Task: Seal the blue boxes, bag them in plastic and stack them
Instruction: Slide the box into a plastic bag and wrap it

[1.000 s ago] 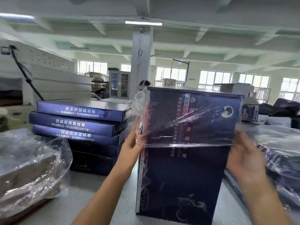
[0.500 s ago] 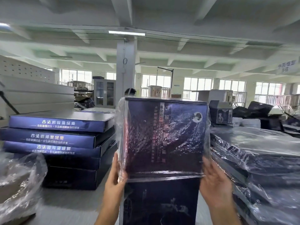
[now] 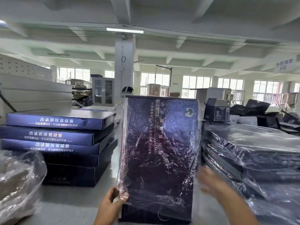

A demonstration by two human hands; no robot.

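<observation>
A dark blue box (image 3: pixel 160 143) stands upright on the table in front of me. A clear plastic bag (image 3: pixel 191 168) covers it from the top down to near its bottom edge. My left hand (image 3: pixel 110 207) grips the box's lower left edge, thumb over the plastic on the front. My right hand (image 3: pixel 211 181) is motion-blurred beside the box's right edge; its hold is unclear. A stack of unbagged blue boxes (image 3: pixel 55 135) lies to the left. Bagged boxes (image 3: pixel 251 151) are stacked to the right.
A crumpled clear plastic heap (image 3: pixel 17 181) sits at the near left on the grey table (image 3: pixel 68 203). Behind the box stand a white column (image 3: pixel 124 70) and a person's head (image 3: pixel 127 90). More boxes and cartons (image 3: pixel 217 111) fill the back right.
The plastic bag has been drawn down from the box's upper half to near its bottom. Both hands have slid lower along the box's sides.
</observation>
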